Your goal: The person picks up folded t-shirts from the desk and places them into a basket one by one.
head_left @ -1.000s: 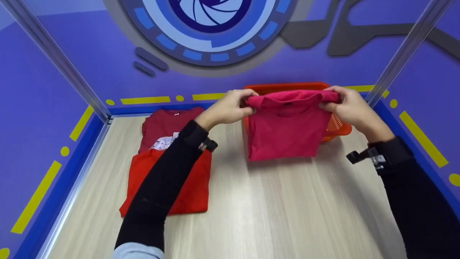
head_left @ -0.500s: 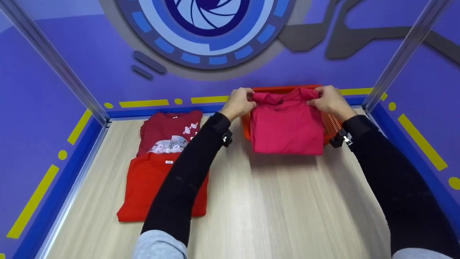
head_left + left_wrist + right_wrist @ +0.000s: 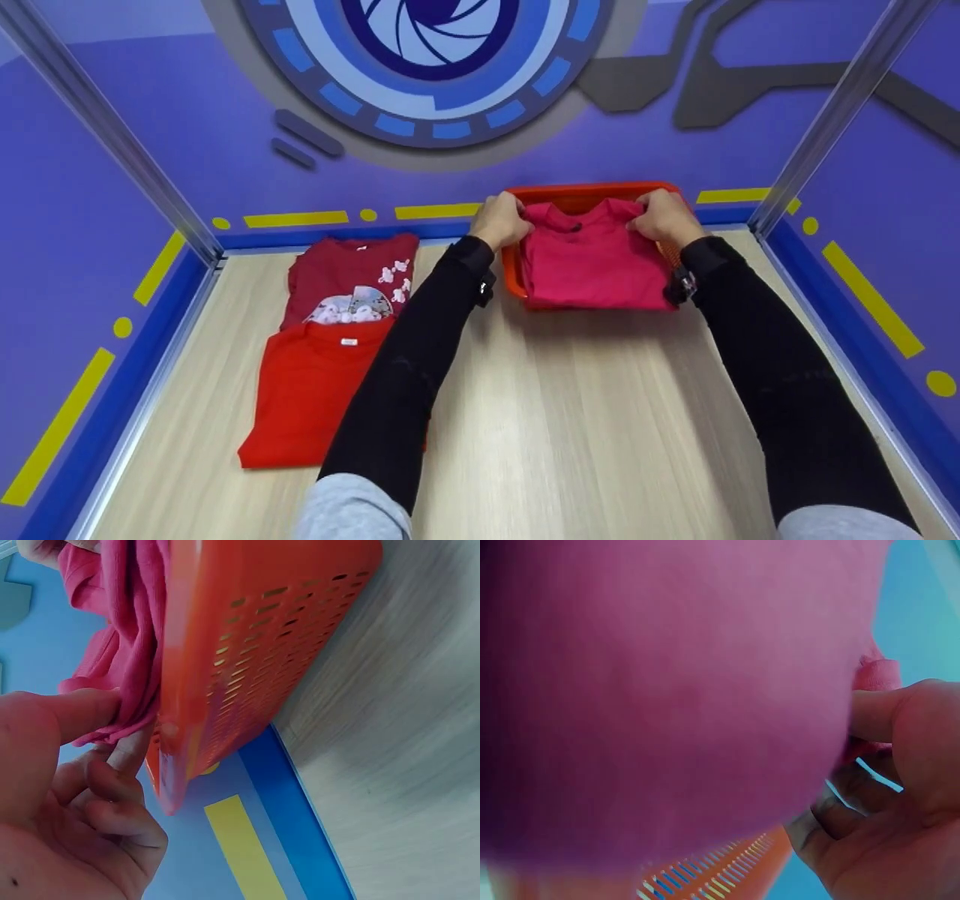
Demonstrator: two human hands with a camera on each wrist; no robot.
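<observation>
A folded pink-red T-shirt [image 3: 596,262] lies over the opening of the orange basket [image 3: 514,281], its collar toward the back wall. My left hand [image 3: 499,221] pinches the shirt's left shoulder between thumb and fingers, at the basket's rim; the left wrist view shows the cloth [image 3: 131,637] bunched in that pinch. On the other side, my right hand [image 3: 666,216] grips the right shoulder. In the right wrist view the shirt [image 3: 675,690] fills most of the picture and the right hand [image 3: 900,787] holds its edge. Part of the basket is hidden under the shirt.
To the left, a dark red T-shirt [image 3: 352,277] with a white print lies folded on the wooden table [image 3: 555,420]. A bright red shirt [image 3: 315,397] overlaps its lower edge, partly behind my left sleeve. Purple panels [image 3: 420,172] enclose the table behind and at the sides.
Both hands have lowered the pink-red shirt into the basket's opening, and its lower edge has drawn back toward the basket. The right hand has moved left. The two shirts at left have stayed put.
</observation>
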